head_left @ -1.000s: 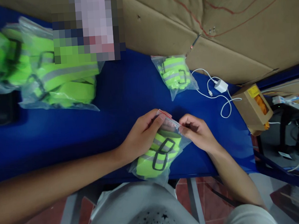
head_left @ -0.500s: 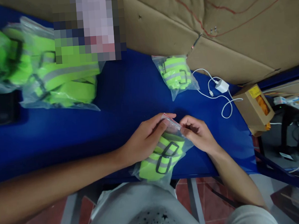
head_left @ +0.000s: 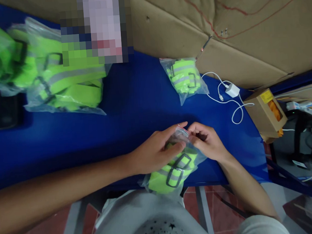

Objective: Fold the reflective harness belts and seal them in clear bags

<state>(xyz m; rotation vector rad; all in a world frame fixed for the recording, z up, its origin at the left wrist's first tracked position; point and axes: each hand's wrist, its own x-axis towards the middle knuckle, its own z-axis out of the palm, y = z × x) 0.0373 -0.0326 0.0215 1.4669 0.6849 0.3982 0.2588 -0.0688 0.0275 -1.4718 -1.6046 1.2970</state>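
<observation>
A clear zip bag (head_left: pixel 164 182) with a folded neon-yellow reflective strap and black buckles inside lies tilted at the table's front edge. My left hand (head_left: pixel 157 150) grips its upper left part, thumb across the front and fingers behind the plastic. With bent fingers and thumb, my right hand (head_left: pixel 209 141) pinches the right end of the red-lined zip edge. The fingertips of both hands are close together at the bag's mouth. Parts of the strap are hidden under my left hand.
Another bagged neon strap (head_left: pixel 185 75) lies farther back, beside a white charger (head_left: pixel 232 90) with its cable. Several larger neon bags (head_left: pixel 76 90) are at the left, near a dark flat object (head_left: pixel 0 111). A cardboard box (head_left: pixel 265 116) stands at the blue table's (head_left: pixel 133 97) right edge.
My left hand has slid right along the bag's top, its thumb now lower on the front near my right hand. The bag has shifted slightly right. My right hand stays at the zip edge.
</observation>
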